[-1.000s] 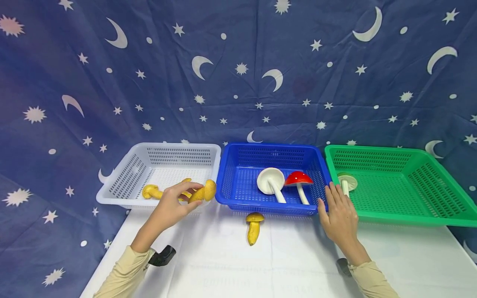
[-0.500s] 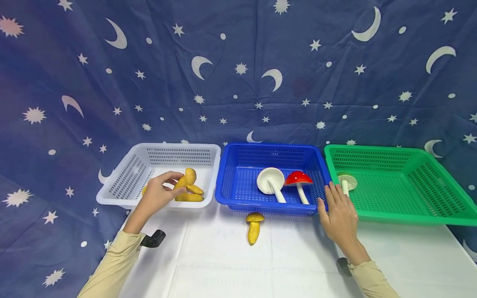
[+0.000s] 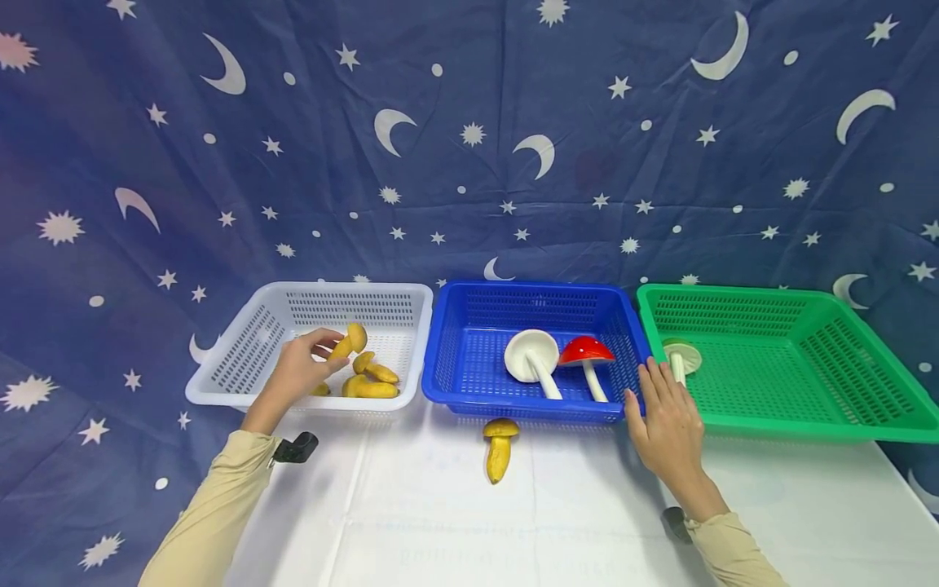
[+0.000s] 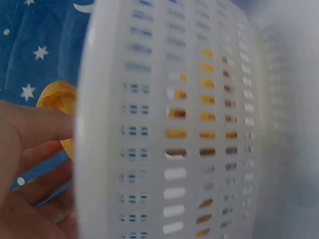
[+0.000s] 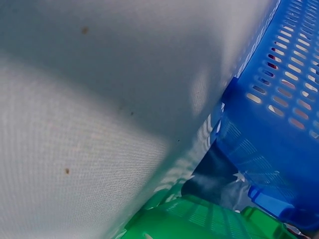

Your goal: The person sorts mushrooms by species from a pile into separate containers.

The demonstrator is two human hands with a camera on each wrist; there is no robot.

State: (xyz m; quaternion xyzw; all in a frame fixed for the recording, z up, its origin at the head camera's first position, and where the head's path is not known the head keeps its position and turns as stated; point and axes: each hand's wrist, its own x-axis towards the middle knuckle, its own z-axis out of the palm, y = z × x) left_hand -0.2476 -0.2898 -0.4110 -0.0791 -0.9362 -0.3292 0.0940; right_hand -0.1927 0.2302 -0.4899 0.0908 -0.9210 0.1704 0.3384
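Note:
My left hand (image 3: 328,350) pinches a yellow mushroom (image 3: 349,340) by its stem, a little above the inside of the white basket (image 3: 242,350). Two or three more yellow mushrooms (image 3: 372,381) lie in that basket. In the left wrist view the held yellow mushroom (image 4: 56,99) shows behind my fingers (image 4: 30,134), past the white basket's wall (image 4: 174,124). My right hand (image 3: 650,390) lies flat with straight fingers on the white table (image 3: 587,522), touching the front corner of the blue basket (image 3: 469,326). Another yellow mushroom (image 3: 500,450) lies on the table in front of the blue basket.
The blue basket holds a white mushroom (image 3: 531,359) and a red-capped mushroom (image 3: 584,354). A green basket (image 3: 807,359) to the right holds one pale mushroom (image 3: 682,359). The right wrist view shows the blue basket (image 5: 279,124) and the green basket (image 5: 199,219). A starry blue cloth (image 3: 469,147) hangs behind.
My left hand has carried the yellow mushroom from the white basket's front right corner to over its inside, back and to the left. My right hand has stayed still.

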